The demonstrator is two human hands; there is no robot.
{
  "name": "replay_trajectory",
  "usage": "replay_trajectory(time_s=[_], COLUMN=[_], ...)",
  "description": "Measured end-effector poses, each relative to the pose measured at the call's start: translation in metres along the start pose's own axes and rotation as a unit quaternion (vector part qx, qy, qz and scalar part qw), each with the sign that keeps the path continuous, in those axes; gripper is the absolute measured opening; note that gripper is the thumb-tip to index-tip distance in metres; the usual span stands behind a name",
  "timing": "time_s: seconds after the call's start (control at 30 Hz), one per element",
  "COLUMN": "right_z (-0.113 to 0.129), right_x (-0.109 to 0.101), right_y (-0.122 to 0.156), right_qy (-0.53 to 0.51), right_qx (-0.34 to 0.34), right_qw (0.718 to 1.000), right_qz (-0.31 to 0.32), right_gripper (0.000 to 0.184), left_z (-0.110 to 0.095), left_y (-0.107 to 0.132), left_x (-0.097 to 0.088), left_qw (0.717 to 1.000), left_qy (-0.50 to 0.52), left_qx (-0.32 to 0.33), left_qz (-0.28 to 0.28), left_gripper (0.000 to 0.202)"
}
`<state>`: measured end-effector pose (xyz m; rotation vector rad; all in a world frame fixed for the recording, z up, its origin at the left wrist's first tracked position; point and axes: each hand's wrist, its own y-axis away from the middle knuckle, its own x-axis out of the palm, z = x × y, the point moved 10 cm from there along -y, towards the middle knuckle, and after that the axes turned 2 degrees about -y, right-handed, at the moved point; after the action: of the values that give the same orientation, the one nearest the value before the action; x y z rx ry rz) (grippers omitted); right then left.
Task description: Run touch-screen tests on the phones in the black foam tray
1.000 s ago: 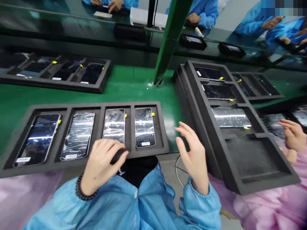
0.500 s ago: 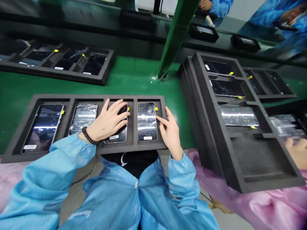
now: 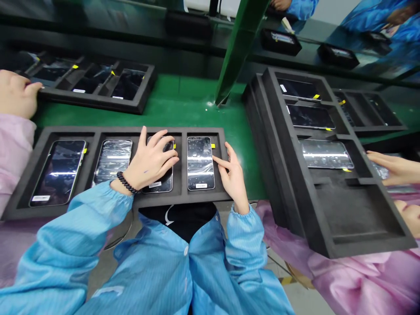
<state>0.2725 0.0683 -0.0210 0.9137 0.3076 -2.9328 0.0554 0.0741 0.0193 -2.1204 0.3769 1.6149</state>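
Note:
A black foam tray (image 3: 113,131) with compartments lies before me, a phone-like slab with a white label and a yellow tab in each. My left hand (image 3: 150,159), a coiled black band at its wrist, is over the third phone (image 3: 164,183). Its fingers are arched and apart, their tips near that phone's upper right; the hand hides much of it. At the tray's right end is my right hand (image 3: 232,177), fingers apart. One finger points at the right edge of the rightmost phone (image 3: 201,168), another lies along the tray's end wall. Whether they touch is unclear.
Stacked foam trays (image 3: 324,238) holding several phones stand on the right. Another filled tray (image 3: 95,98) lies at the back left, with a co-worker's hand (image 3: 16,94) at it. A green post (image 3: 238,48) rises from the green table (image 3: 183,103). Another person's hand (image 3: 393,168) is at far right.
My left hand's fingers have arched up from lying flatter on the third phone. My right hand stays nearly put. A co-worker's hand has appeared at left; another shows at far right.

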Motion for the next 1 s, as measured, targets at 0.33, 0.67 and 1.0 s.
replay_trajectory(time_s=[0.33, 0.67, 1.0], right_z=[0.017, 0.012, 0.024], right_x=[-0.015, -0.060, -0.053], right_y=[0.029, 0.101, 0.058], right_qy=[0.048, 0.152, 0.208], right_qx=[-0.024, -0.004, -0.061], right_qw=[0.998, 0.985, 0.972], right_qz=[0.021, 0.087, 0.092], right_gripper=[0.060, 0.063, 0.041], left_z=[0.058, -0.037, -0.010], left_y=[0.027, 0.105, 0.064], left_x=[-0.007, -0.014, -0.006], left_qw=[0.989, 0.993, 0.995], left_qy=[0.079, 0.060, 0.047], left_qx=[-0.113, 0.083, 0.062], left_qz=[0.042, 0.066, 0.068], left_gripper=[0.064, 0.062, 0.048])
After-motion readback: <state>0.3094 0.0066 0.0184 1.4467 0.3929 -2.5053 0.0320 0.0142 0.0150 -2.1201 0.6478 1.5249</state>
